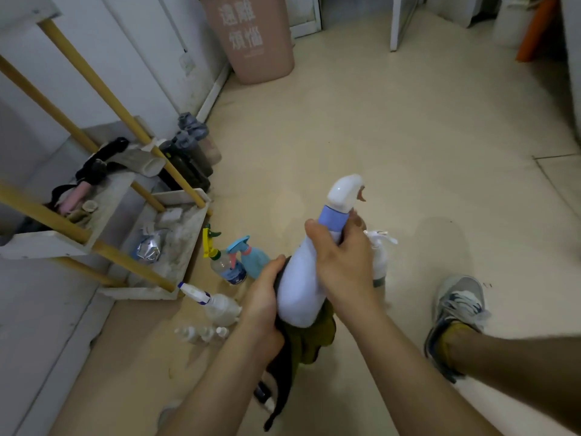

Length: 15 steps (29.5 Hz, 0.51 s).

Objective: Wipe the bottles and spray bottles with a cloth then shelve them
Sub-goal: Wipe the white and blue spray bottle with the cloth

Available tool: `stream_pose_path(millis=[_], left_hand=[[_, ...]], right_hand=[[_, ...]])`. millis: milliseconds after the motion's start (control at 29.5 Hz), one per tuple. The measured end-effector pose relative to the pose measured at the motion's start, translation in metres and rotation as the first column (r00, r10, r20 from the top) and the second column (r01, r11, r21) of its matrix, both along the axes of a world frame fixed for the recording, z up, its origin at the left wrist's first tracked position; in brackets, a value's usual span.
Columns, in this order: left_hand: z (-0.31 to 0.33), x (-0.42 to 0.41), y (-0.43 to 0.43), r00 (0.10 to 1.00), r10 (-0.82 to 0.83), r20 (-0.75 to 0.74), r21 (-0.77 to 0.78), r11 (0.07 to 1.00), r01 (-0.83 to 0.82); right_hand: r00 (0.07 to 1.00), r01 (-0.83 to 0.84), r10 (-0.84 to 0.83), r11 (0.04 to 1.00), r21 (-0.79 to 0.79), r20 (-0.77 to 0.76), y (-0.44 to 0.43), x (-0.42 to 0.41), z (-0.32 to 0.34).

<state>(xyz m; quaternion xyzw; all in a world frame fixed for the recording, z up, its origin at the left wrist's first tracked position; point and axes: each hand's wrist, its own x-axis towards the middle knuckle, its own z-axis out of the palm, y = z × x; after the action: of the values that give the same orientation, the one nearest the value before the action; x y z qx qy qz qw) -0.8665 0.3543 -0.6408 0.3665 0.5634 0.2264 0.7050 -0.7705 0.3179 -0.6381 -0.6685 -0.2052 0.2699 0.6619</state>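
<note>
A cream floor runs from a grey wall on the left to white furniture at the back, where a pink bin [257, 39] stands. At the left a white shelf rack [171, 202] with yellow posts holds dusty odds and ends. Dark bottles [188, 155] stand beside it against the wall. On the floor in front of the rack stand a clear spray bottle [224, 265] with a yellow trigger and a blue spray bottle [256, 261], just beside each other. Nearer lie a pale spray bottle [220, 306] and several small white bottles [201, 333]. In the middle, held above the floor, the left hand [264, 297] has its fingers curled round an olive cloth [314, 338], pressing it to the side of the white spray bottle [298, 287]. The right hand [342, 259] grasps that bottle's neck below the blue collar. A white pump bottle [379, 256] stands just behind. Farther right is a grey shoe [459, 305].
</note>
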Motion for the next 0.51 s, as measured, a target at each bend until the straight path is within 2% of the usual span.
stream_pose_path(millis=[136, 203, 305, 373, 508], left_hand=[[-0.004, 0.016, 0.01, 0.978, -0.146, -0.148, 0.049, 0.987, 0.155], [-0.005, 0.022, 0.015, 0.944, -0.168, -0.283, 0.189, 0.955, 0.227], [-0.005, 0.026, 0.023, 0.905, -0.265, -0.334, 0.316, 0.872, 0.373], [-0.003, 0.029, 0.031, 0.914, -0.254, -0.316, 0.354, 0.862, 0.362], [-0.017, 0.042, 0.056, 0.943, -0.213, -0.255, 0.335, 0.895, 0.293]], right_hand=[[0.983, -0.144, 0.139, 0.989, -0.033, -0.123, 0.004, 0.024, -0.001], [0.965, -0.219, 0.203, 0.972, -0.086, -0.165, 0.007, 0.041, 0.003], [0.949, -0.308, 0.315, 0.934, -0.18, 0.01, 0.015, 0.064, 0.025], [0.936, -0.285, 0.31, 0.945, -0.16, 0.166, 0.02, 0.081, 0.046], [0.943, -0.021, 0.012, 0.999, 0.024, 0.332, 0.025, 0.13, 0.067]])
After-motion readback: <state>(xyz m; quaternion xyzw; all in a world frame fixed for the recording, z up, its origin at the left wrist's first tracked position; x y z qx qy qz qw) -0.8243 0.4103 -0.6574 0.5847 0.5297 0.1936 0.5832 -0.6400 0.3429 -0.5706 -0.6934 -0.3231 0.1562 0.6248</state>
